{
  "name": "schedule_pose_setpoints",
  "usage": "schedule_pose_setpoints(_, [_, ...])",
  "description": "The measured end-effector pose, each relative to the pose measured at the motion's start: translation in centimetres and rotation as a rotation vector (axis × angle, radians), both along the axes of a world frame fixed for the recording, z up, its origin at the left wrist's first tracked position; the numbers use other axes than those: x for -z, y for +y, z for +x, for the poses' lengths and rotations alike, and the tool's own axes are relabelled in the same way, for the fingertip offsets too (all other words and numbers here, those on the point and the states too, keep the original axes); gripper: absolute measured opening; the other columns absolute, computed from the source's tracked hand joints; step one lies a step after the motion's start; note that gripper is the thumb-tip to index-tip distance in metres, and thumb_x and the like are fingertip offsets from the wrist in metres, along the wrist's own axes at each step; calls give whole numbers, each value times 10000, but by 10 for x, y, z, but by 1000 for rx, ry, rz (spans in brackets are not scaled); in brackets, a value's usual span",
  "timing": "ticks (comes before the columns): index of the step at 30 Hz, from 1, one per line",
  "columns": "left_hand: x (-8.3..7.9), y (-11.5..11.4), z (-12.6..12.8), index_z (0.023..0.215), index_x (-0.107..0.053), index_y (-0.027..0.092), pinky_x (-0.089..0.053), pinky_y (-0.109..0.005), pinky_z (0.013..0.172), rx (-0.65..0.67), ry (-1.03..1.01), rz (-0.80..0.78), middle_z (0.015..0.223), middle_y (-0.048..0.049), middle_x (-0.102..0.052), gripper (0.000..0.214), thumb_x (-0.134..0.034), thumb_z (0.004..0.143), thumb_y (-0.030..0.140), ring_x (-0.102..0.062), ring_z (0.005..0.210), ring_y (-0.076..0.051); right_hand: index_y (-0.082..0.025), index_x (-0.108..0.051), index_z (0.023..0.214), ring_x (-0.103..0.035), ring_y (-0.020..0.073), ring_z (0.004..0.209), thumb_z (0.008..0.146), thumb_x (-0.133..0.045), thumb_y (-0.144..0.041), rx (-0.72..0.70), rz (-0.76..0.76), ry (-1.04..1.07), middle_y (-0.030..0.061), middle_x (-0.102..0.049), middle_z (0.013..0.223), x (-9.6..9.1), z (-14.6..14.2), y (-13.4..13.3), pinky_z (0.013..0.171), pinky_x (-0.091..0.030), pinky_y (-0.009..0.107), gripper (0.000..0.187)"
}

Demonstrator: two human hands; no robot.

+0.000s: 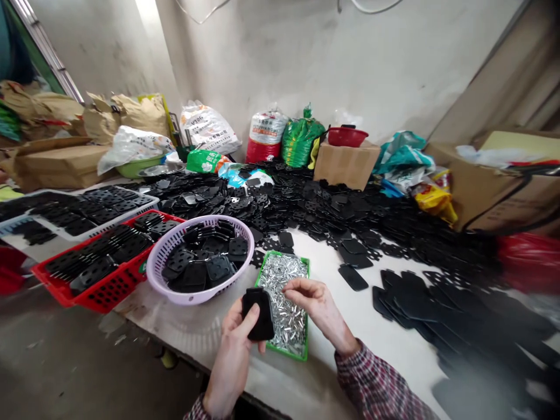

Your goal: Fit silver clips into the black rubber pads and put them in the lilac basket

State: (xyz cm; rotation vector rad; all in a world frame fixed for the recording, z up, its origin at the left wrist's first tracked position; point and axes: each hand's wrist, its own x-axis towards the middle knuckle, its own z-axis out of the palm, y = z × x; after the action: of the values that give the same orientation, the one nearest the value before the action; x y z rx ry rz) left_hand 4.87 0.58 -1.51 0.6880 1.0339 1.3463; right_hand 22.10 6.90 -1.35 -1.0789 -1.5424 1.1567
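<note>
Head view: left hand [231,356] closed around a small matte black rounded-corner plate [259,314], thumb pressed on its face, fingers behind it, plate held upright just above the counter's near edge. Right hand [321,309] is beside it and slightly further out, hovering over a shallow green plastic tray [307,303], thumb and fingers drawn into a tight pinch; too small to tell if a pin is between the fingertips [291,286]. Tray is directly under the right hand and just beside the black plate, full of loose short silver metal pins [284,309]. Checked red-and-dark flannel sleeve [371,379] on the right forearm. White counter [385,344] runs ahead of both hands. Left of the left hand, a round lilac plastic basket [196,217] holds stacked black perforated plates [205,268]. Further left, a red rectangular plastic crate [56,286] holds more black plates in rows, with a white-rimmed tray [149,210] behind it. Ahead of both hands, a big heap of black perforated pieces [306,204] is spread across the counter, with loose flat black pieces [406,297] to the right of the right hand. Far past the hands, woven sacks [266,131] stand against the wall, and a red bowl [347,136] sits on a cardboard box [345,166].
</note>
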Motion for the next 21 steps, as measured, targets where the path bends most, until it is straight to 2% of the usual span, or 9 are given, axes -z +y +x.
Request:
schedule_pose_setpoints(2, [1, 0, 4, 1103, -645, 181, -403, -200, 436, 10, 60, 0, 851, -17, -616, 339, -665, 846, 401, -515, 647, -115, -163, -720, 862, -619, 192, 778, 838, -716, -297, -50, -62, 151, 33, -701, 827, -8, -1, -4, 704, -480, 266, 136])
schedule_pose_setpoints(4, [0, -1, 10, 1099, -642, 177, -405, -203, 430, 51, 111, 15, 863, -26, -623, 347, -662, 843, 410, -520, 659, -125, -163, -727, 848, -611, 182, 766, 818, -739, -309, -67, -79, 214, 29, -696, 811, -14, -2, -8, 705, -472, 260, 150])
schedule_pose_setpoints(11, [-7, 4, 23, 1111, -614, 188, -404, -205, 425, 141, 150, 58, 910, -31, -628, 339, -627, 863, 418, -537, 701, -145, -177, -737, 861, -597, 166, 745, 811, -755, -333, 22, -48, 334, 20, -692, 788, -21, -2, -13, 711, -477, 251, 165])
schedule_pose_setpoints(15, [-7, 6, 23, 1079, -613, 191, -402, -200, 431, 135, 157, 67, 875, -15, -621, 313, -616, 872, 426, -511, 681, -133, -179, -769, 879, -613, 175, 736, 807, -742, -333, 7, -52, 291, 26, -701, 784, -24, 2, -14, 712, -502, 262, 173])
schedule_pose_setpoints(21, [-4, 6, 22, 1064, -610, 205, -415, -207, 420, 117, 246, 68, 831, 5, -609, 323, -634, 851, 446, -526, 636, -131, -201, -785, 943, -665, 231, 924, 788, -736, -309, 41, 7, 206, 47, -735, 955, -26, 5, -18, 840, -528, 302, 195])
